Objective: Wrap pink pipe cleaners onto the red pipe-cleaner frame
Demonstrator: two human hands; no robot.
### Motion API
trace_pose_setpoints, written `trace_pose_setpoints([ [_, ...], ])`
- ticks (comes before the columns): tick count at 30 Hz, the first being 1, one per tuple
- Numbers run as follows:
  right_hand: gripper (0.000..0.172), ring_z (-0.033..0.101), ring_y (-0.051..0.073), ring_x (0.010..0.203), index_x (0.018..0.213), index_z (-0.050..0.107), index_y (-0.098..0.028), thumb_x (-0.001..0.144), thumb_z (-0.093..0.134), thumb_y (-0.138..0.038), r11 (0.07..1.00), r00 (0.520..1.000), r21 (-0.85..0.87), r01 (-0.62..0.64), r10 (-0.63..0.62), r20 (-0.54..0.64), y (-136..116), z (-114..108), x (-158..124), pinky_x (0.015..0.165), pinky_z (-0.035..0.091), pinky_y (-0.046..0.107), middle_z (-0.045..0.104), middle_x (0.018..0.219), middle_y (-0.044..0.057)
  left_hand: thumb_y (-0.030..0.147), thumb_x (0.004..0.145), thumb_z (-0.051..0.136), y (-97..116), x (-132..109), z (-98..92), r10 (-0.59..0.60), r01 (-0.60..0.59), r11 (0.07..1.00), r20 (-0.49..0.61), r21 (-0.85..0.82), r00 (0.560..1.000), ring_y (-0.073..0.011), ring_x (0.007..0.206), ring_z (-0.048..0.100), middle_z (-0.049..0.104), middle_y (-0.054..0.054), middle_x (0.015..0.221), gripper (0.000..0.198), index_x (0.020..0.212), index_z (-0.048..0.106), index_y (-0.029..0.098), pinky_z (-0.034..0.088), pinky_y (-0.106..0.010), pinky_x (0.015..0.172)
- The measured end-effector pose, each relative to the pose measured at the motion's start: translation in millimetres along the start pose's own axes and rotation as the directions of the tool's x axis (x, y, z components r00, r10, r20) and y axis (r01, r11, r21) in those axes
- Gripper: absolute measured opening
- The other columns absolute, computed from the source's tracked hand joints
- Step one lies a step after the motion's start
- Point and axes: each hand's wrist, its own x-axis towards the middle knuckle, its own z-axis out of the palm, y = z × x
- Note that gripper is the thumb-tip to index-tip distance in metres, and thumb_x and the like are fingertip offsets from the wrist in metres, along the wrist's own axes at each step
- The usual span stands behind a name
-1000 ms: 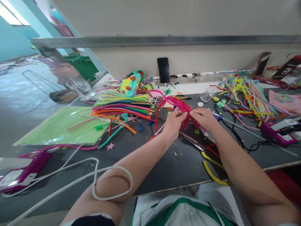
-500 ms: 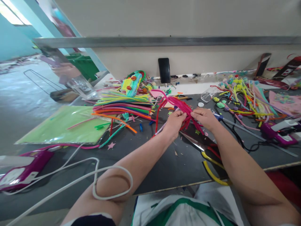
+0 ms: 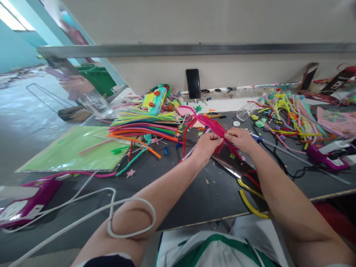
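A bundle of bright pink pipe cleaners (image 3: 213, 124) is held above the grey table, its loops pointing back left and its ends hanging front right. My left hand (image 3: 207, 146) pinches it from the left, thumb and fingers closed. From the other side my right hand (image 3: 238, 139) grips it, fingertips close to those of the left. Just under the hands lie scissors (image 3: 236, 174) with yellow-and-black handles, partly covered by my right forearm. Left of the bundle, a red pipe cleaner (image 3: 185, 139) bends down towards the table.
A stack of coloured pipe cleaners (image 3: 144, 128) and a green plastic-wrapped sheet pack (image 3: 72, 148) lie left. A phone (image 3: 193, 83) leans on the back panel. Tangled pipe-cleaner pieces (image 3: 292, 111) lie right. A white cable (image 3: 130, 200) loops across my left forearm. A water bottle (image 3: 93, 98) stands back left.
My left fingertips have shifted slightly right and down along the pink bundle, closer to the right hand. The rest of the table looks the same, with a slight camera shift.
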Motion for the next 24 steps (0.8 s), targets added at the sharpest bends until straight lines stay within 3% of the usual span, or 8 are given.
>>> trace_pose_setpoints([
  [10,0.039,0.029,0.010,0.055,0.055,0.032,-0.020,0.082,0.049,-0.043,0.992,0.996,0.101,-0.078,0.075,0.041,3,3,-1,0.055,0.023,0.026,0.029,0.055,-0.005,0.026,0.066,0.067,-8,2,-0.7,0.111,-0.110,0.991,-0.012,0.080,0.994,-0.0069,0.049,0.047,0.057,0.001,0.055,0.014,0.066,0.061,0.013,0.035,-0.020,0.051],
  [13,0.039,0.029,0.009,0.054,0.057,0.036,-0.019,0.083,0.050,-0.044,0.972,0.995,0.216,-0.090,0.078,0.063,5,2,-3,0.053,0.023,0.025,0.029,0.056,-0.006,0.026,0.065,0.068,-6,3,-1.4,0.110,-0.108,0.993,-0.039,0.055,0.993,-0.0083,0.051,0.050,0.058,0.001,0.056,0.015,0.066,0.061,0.013,0.037,-0.020,0.052],
  [19,0.026,0.040,0.010,0.057,0.073,0.059,-0.017,0.078,0.060,-0.042,0.879,0.983,0.445,-0.170,0.118,0.143,11,-3,-5,0.056,0.031,0.024,0.046,0.061,-0.004,0.026,0.063,0.069,0,4,-1.6,0.114,-0.115,0.993,-0.048,-0.024,0.992,-0.0074,0.052,0.049,0.059,0.002,0.058,0.015,0.067,0.062,0.013,0.039,-0.020,0.053],
  [24,0.024,0.053,0.012,0.064,0.079,0.068,-0.017,0.066,0.073,-0.036,0.766,0.970,0.598,-0.238,0.161,0.181,15,-5,-6,0.063,0.042,0.026,0.063,0.074,0.000,0.026,0.062,0.070,4,1,-0.4,0.096,-0.097,0.994,-0.031,-0.042,0.995,-0.0070,0.051,0.049,0.058,0.002,0.057,0.016,0.067,0.062,0.013,0.038,-0.020,0.053],
])
